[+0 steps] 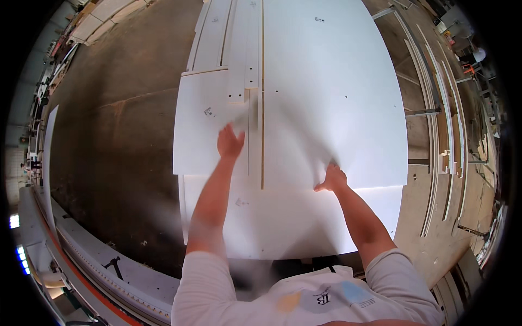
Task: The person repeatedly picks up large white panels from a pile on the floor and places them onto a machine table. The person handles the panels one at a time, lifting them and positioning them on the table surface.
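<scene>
My left hand is open and slightly blurred, its thumb apart from its fingers, over a smaller white panel. Whether it touches that panel I cannot tell. At the near edge of a large white panel rests my right hand, open, with the thumb stretched left along the edge and the fingers pointing forward. Both panels lie on another white board that sticks out toward me. Narrow white strips with small dark holes run away from me, left of the large panel.
On the right, long thin strips lie beside a metal frame. A long machine bed with a red-orange edge crosses the lower left. Brown floor stretches to the left, and stacked boards stand at the far left.
</scene>
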A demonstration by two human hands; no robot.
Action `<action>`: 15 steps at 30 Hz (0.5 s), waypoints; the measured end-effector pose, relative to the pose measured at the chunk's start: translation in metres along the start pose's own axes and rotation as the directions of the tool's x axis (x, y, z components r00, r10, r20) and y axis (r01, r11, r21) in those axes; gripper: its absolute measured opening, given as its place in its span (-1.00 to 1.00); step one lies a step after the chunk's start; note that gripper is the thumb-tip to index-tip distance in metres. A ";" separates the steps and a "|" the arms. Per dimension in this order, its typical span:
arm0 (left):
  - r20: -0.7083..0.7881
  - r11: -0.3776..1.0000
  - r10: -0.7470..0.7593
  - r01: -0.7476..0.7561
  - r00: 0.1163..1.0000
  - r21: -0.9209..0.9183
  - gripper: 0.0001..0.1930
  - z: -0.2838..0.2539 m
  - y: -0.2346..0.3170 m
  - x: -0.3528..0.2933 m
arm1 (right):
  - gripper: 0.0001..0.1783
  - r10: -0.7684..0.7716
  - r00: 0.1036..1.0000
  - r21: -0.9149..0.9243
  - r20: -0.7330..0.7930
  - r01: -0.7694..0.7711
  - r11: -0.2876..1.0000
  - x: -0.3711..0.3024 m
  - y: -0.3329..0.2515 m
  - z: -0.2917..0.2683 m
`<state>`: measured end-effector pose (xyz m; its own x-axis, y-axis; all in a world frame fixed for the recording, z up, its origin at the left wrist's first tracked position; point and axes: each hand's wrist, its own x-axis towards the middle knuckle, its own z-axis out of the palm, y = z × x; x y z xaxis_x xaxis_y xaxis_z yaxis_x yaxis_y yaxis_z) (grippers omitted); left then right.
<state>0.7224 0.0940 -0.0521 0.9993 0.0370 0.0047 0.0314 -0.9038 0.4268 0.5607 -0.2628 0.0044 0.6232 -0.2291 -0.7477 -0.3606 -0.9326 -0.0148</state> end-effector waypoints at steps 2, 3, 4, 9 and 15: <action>-0.036 0.995 -0.042 0.045 0.998 0.083 -0.27 0.002 0.016 0.059 | 0.21 0.024 1.000 -0.010 0.011 -0.024 1.000 0.005 -0.003 0.000; -0.047 0.993 -0.052 0.057 0.998 0.102 -0.25 0.005 0.024 0.079 | 0.21 0.048 0.999 -0.019 0.024 -0.047 0.999 0.007 -0.004 0.001; -0.062 0.991 -0.060 0.067 0.996 0.119 -0.23 0.007 0.032 0.098 | 0.21 0.071 0.997 -0.028 0.033 -0.070 0.997 0.009 -0.004 0.000; -0.073 0.961 -0.193 0.204 0.978 0.188 -0.20 0.025 0.052 0.146 | 0.15 0.057 0.998 -0.037 0.020 -0.056 0.998 0.013 -0.002 0.005; -0.179 0.982 -0.166 0.180 0.970 0.065 -0.35 0.010 0.022 0.094 | 0.14 0.039 0.999 -0.049 0.022 -0.038 0.998 0.007 -0.005 0.001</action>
<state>0.8169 0.0735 -0.0512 0.9603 0.2620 0.0960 0.2117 -0.9081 0.3612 0.5657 -0.2594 -0.0016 0.5932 -0.2595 -0.7620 -0.3499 -0.9356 0.0463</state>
